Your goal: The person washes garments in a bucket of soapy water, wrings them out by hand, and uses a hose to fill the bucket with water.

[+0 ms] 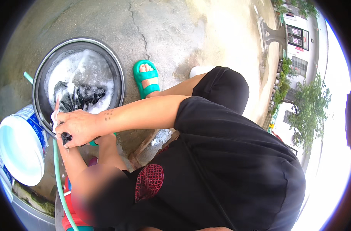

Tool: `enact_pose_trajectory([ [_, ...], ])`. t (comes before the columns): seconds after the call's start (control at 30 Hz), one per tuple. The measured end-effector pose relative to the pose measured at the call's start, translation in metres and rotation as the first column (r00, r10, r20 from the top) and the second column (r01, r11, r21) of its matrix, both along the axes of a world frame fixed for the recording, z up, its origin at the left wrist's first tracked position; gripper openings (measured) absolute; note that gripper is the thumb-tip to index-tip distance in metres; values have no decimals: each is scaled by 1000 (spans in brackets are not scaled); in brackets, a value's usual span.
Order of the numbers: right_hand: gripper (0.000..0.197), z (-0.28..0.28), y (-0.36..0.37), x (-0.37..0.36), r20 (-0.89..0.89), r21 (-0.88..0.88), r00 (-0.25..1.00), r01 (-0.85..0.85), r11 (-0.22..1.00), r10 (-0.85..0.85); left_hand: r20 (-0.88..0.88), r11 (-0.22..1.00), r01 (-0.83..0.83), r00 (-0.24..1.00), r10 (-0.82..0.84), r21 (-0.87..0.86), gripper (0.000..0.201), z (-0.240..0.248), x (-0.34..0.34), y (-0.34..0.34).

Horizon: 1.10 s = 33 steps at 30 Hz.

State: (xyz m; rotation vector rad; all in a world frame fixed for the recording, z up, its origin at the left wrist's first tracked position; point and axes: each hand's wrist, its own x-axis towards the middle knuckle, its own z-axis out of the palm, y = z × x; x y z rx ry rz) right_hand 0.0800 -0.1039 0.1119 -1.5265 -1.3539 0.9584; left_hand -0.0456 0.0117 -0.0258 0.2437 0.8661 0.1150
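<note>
A dark round basin (pixel 119 82) holds foamy water (pixel 85 61) and a soaked black cloth (pixel 77 96). My right hand (pixel 78 125) reaches across to the basin's near rim. Its fingers are curled around a bunched piece of the black cloth, and a wad shows beneath them. My left hand (pixel 55 116) is at the same rim, wet with suds and up against the cloth. The right hand covers most of it, so how its fingers are set does not show.
White buckets with blue sides (pixel 21 150) stand left of the basin. A pale green hose (pixel 58 169) runs past the rim. My foot in a green sandal (pixel 144 79) rests on the cracked concrete (pixel 164 30). A stone bench (pixel 273 35) and plants (pixel 308 111) are farther off at right.
</note>
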Motion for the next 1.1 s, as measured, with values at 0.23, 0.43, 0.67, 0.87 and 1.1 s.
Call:
enact_pose_trajectory([
  [0.23,41,-79,0,103,239,-571,962,252,781,-135,-558,712,505,807,-192,487,45,38,45,-30],
  [0.43,67,-93,0,105,753,-469,632,322,823,182,-590,-304,648,762,266,699,72,60,56,-15],
  [0.67,80,-151,-28,95,718,-638,466,141,757,518,-954,-484,824,277,-111,296,82,3,49,-39],
  [0.87,82,-146,5,111,656,-532,747,354,769,111,-660,99,678,656,365,729,69,7,27,-24],
  [1.1,42,-93,-12,33,34,-322,999,12,947,-1,-104,992,-124,987,124,11,67,13,28,-12],
])
